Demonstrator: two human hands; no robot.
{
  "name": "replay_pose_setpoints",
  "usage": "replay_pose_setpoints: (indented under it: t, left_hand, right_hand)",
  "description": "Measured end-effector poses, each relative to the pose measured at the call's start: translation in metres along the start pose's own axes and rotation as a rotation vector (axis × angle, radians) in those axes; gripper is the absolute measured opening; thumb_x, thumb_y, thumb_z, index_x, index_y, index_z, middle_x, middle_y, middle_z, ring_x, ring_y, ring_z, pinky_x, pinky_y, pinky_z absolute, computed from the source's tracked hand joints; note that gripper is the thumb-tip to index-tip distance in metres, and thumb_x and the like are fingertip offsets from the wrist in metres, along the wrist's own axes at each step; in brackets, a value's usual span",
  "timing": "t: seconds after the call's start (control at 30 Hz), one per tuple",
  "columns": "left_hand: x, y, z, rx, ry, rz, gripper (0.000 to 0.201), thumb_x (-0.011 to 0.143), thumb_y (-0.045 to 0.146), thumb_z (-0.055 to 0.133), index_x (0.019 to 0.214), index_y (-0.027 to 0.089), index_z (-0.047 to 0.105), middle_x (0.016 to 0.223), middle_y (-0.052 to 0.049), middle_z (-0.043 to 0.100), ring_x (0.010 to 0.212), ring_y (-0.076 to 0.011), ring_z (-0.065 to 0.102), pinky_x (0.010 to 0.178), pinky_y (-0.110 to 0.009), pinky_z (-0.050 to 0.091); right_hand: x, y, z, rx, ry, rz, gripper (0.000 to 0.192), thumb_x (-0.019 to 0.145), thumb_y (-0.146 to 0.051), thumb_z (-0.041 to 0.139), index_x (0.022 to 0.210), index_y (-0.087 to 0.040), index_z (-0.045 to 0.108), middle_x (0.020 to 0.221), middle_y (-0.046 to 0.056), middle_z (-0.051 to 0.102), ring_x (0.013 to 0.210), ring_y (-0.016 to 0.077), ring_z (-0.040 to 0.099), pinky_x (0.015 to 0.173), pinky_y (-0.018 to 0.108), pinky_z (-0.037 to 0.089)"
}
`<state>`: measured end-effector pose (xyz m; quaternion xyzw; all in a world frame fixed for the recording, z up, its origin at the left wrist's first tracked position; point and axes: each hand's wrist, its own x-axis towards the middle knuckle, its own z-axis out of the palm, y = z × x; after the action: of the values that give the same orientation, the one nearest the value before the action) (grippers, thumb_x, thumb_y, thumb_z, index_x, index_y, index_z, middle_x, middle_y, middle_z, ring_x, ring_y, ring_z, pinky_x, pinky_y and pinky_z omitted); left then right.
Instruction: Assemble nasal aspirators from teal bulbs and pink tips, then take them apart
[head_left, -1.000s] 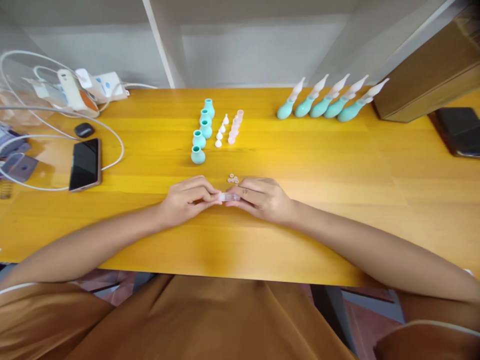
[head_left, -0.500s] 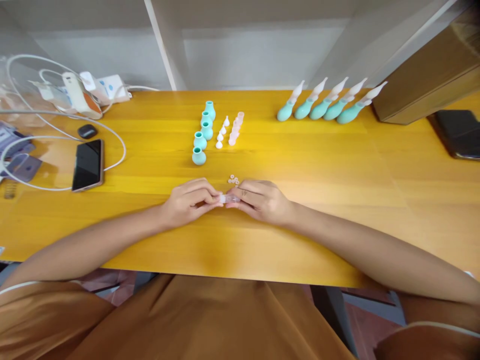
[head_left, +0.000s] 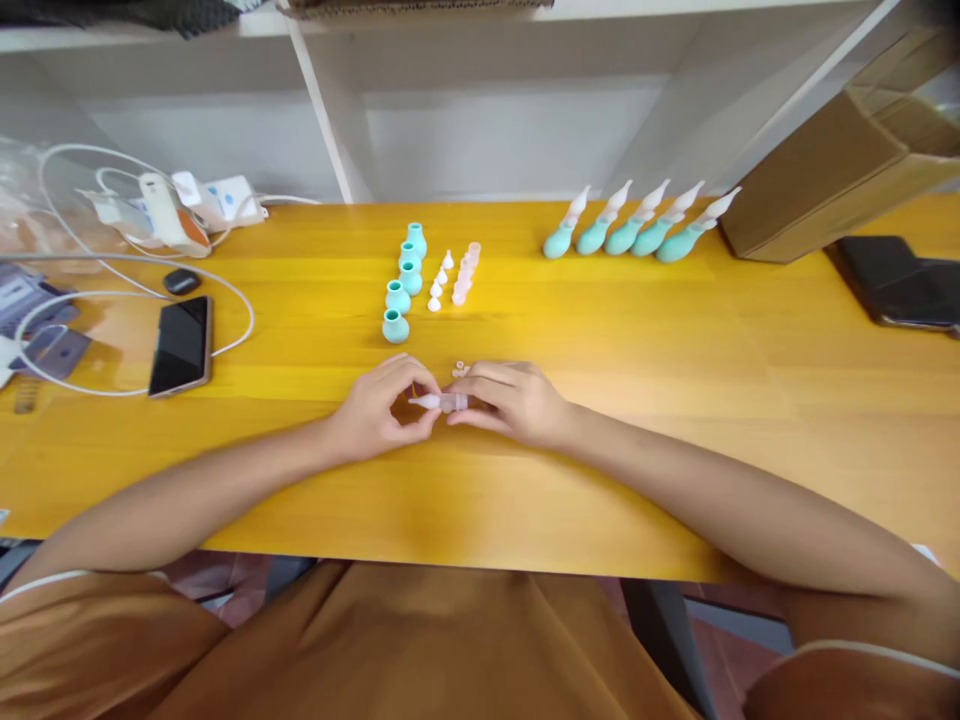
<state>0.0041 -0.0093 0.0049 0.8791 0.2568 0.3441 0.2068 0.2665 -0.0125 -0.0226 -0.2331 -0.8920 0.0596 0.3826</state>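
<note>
Between the thumb and fingers of my left hand (head_left: 390,405) is a white pointed nozzle tip (head_left: 424,401), its thin end pointing left. A translucent pinkish tube (head_left: 454,402) adjoins the tip, and my right hand (head_left: 517,402) pinches it from the right. The two pieces lie in one line just above the table; how firmly they are joined I cannot tell. Small pale rings (head_left: 460,368) lie right behind my right fingers, which partly hide them.
Behind my hands stand a row of turquoise rubber bulbs (head_left: 397,297), a row of white nozzle tips (head_left: 436,291) and pink tubes (head_left: 466,275). Farther right lie several assembled bulb aspirators (head_left: 634,230) by a cardboard box (head_left: 817,170). A phone (head_left: 181,345) and white cables are at left.
My left fingers have opened into a rounder pinch, and the tip's pointed end now shows. More of the tube is visible at my right fingers. The camera view has tilted up slightly.
</note>
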Motion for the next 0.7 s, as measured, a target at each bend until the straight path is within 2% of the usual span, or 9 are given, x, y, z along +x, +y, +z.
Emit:
replay_pose_setpoints:
  t: [0.1, 0.17, 0.23, 0.3, 0.4, 0.43, 0.5, 0.6, 0.7]
  left_hand:
    - [0.000, 0.002, -0.003, 0.024, 0.002, -0.013, 0.008, 0.099, 0.024, 0.070, 0.105, 0.022, 0.065, 0.095, -0.002, 0.074, 0.085, -0.0176, 0.067, 0.081, -0.033, 0.054]
    - [0.000, 0.001, -0.005, 0.072, 0.039, -0.002, 0.010, 0.101, 0.027, 0.066, 0.110, 0.023, 0.065, 0.103, -0.005, 0.075, 0.095, -0.0208, 0.069, 0.091, -0.038, 0.055]
    - [-0.001, -0.004, -0.008, 0.140, 0.129, -0.037, 0.015, 0.099, 0.026, 0.064, 0.114, 0.024, 0.065, 0.117, -0.007, 0.075, 0.111, -0.0252, 0.068, 0.104, -0.046, 0.053]
    - [-0.002, -0.017, -0.010, 0.189, 0.263, -0.149, 0.024, 0.094, 0.022, 0.066, 0.118, 0.024, 0.062, 0.125, -0.008, 0.071, 0.121, -0.0278, 0.066, 0.109, -0.049, 0.050]
    - [-0.001, -0.042, -0.010, 0.165, 0.454, -0.393, 0.041, 0.089, 0.018, 0.068, 0.128, 0.023, 0.058, 0.126, -0.010, 0.067, 0.117, -0.0266, 0.065, 0.099, -0.043, 0.053]
    - [0.000, -0.049, -0.009, 0.168, 0.457, -0.463, 0.043, 0.089, 0.019, 0.071, 0.130, 0.022, 0.058, 0.126, -0.010, 0.066, 0.116, -0.0264, 0.065, 0.098, -0.043, 0.053]
    - [0.003, -0.059, -0.009, 0.193, 0.366, -0.532, 0.046, 0.088, 0.025, 0.079, 0.131, 0.023, 0.061, 0.125, -0.010, 0.067, 0.116, -0.0272, 0.063, 0.101, -0.044, 0.052]
    - [0.006, -0.061, -0.010, 0.245, 0.260, -0.531, 0.046, 0.089, 0.029, 0.083, 0.130, 0.023, 0.065, 0.122, -0.009, 0.069, 0.116, -0.0282, 0.061, 0.107, -0.047, 0.051]
    - [0.008, -0.058, -0.011, 0.235, 0.249, -0.537, 0.035, 0.088, 0.028, 0.084, 0.120, 0.023, 0.069, 0.115, -0.007, 0.070, 0.111, -0.0272, 0.061, 0.105, -0.046, 0.052]
  right_hand:
    - [0.002, -0.001, -0.001, -0.002, 0.015, 0.010, 0.024, 0.110, -0.042, 0.069, 0.113, -0.019, 0.073, 0.092, 0.004, 0.078, 0.068, 0.0135, 0.068, 0.063, 0.027, 0.052]
    - [0.003, -0.003, -0.001, 0.006, 0.032, 0.018, 0.020, 0.110, -0.038, 0.069, 0.109, -0.019, 0.072, 0.088, 0.003, 0.076, 0.062, 0.0117, 0.063, 0.059, 0.026, 0.049]
    - [0.004, -0.005, -0.001, 0.020, 0.042, 0.027, 0.015, 0.108, -0.034, 0.069, 0.105, -0.019, 0.072, 0.085, 0.002, 0.074, 0.059, 0.0104, 0.060, 0.056, 0.025, 0.048]
    - [0.004, -0.006, -0.001, 0.033, 0.039, 0.033, 0.012, 0.107, -0.031, 0.070, 0.104, -0.019, 0.073, 0.085, 0.002, 0.074, 0.058, 0.0097, 0.059, 0.057, 0.024, 0.049]
    - [0.005, -0.007, -0.001, 0.045, 0.033, 0.030, 0.009, 0.105, -0.028, 0.070, 0.106, -0.020, 0.074, 0.086, 0.001, 0.074, 0.058, 0.0092, 0.060, 0.058, 0.024, 0.050]
    - [0.005, -0.007, -0.001, 0.047, 0.032, 0.025, 0.009, 0.105, -0.027, 0.070, 0.106, -0.020, 0.074, 0.086, 0.001, 0.074, 0.058, 0.0092, 0.060, 0.057, 0.024, 0.050]
    - [0.006, -0.007, -0.001, 0.049, 0.032, 0.010, 0.008, 0.105, -0.027, 0.070, 0.105, -0.020, 0.074, 0.086, 0.001, 0.075, 0.059, 0.0095, 0.061, 0.059, 0.024, 0.052]
    - [0.006, -0.007, -0.001, 0.054, 0.024, -0.004, 0.008, 0.105, -0.027, 0.070, 0.105, -0.020, 0.074, 0.090, 0.002, 0.077, 0.061, 0.0105, 0.064, 0.063, 0.026, 0.056]
    - [0.006, -0.007, 0.000, 0.052, 0.028, -0.005, 0.005, 0.104, -0.025, 0.071, 0.105, -0.020, 0.074, 0.091, 0.002, 0.078, 0.062, 0.0107, 0.066, 0.062, 0.025, 0.056]
